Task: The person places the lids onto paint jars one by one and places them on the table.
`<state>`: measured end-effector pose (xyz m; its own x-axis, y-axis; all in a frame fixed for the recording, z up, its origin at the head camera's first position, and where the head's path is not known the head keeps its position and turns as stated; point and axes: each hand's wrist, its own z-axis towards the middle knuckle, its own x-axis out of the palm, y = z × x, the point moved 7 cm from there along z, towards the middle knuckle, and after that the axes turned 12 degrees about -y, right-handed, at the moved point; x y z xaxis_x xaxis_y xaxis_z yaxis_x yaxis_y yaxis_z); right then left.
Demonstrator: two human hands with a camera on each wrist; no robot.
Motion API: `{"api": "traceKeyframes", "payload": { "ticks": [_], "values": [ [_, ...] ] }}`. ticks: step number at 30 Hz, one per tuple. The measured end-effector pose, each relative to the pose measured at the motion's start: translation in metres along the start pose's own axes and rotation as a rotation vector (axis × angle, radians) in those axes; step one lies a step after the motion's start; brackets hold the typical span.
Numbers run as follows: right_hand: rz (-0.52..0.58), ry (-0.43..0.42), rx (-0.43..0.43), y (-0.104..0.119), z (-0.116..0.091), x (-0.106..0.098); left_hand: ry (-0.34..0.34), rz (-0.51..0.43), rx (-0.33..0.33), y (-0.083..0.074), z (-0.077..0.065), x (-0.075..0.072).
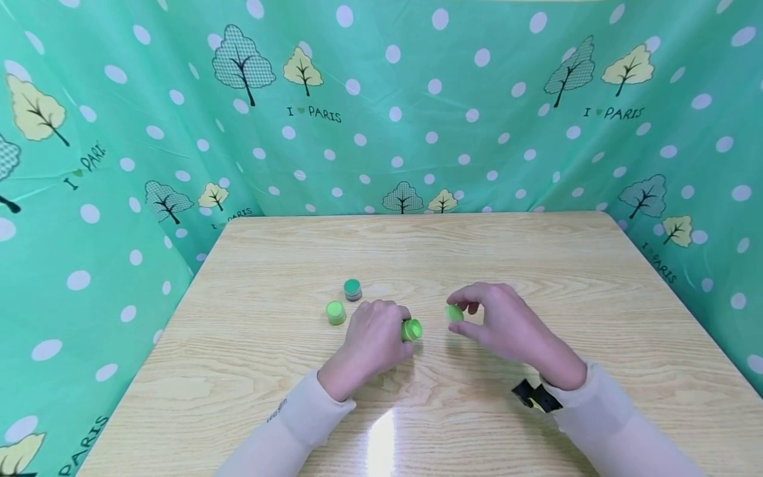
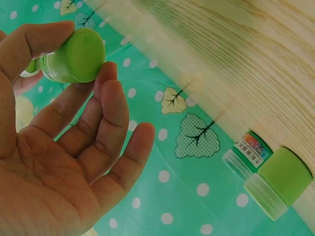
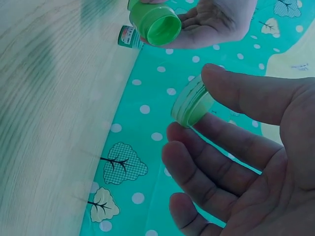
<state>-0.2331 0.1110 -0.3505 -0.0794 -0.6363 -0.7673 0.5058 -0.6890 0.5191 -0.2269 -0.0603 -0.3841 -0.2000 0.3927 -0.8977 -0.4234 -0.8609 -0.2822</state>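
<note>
My left hand (image 1: 377,336) grips a small light-green paint jar (image 2: 83,55) between thumb and fingers. Its uncovered mouth faces right, toward my other hand, and the right wrist view shows green paint inside the rim. In my right hand (image 1: 503,321), thumb and fingertips pinch the jar's round lid (image 3: 191,102) by its edge. A short gap of table separates lid and jar. Left of my left hand stand two more jars: a light-green jar (image 1: 336,313) with its lid on, and a dark-green jar (image 1: 352,289) slightly behind it, bearing a printed label in the left wrist view.
Everything stands on a light wood-grain table (image 1: 286,252). A green cloth (image 1: 393,106) with white dots and printed trees hangs behind and along both sides. A black clip-like piece (image 1: 536,396) sits at the right sleeve cuff.
</note>
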Motion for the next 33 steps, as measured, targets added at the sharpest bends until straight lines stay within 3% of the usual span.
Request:
{"api": "traceKeyframes", "payload": {
  "ticks": [9, 33],
  "values": [
    [0.045, 0.025, -0.021, 0.005, -0.002, 0.006, 0.022, -0.005, -0.005, 0.000, 0.001, 0.002],
    [0.064, 0.055, -0.033, 0.007, -0.003, 0.027, 0.003, -0.002, 0.027, -0.007, -0.001, 0.001]
  ]
}}
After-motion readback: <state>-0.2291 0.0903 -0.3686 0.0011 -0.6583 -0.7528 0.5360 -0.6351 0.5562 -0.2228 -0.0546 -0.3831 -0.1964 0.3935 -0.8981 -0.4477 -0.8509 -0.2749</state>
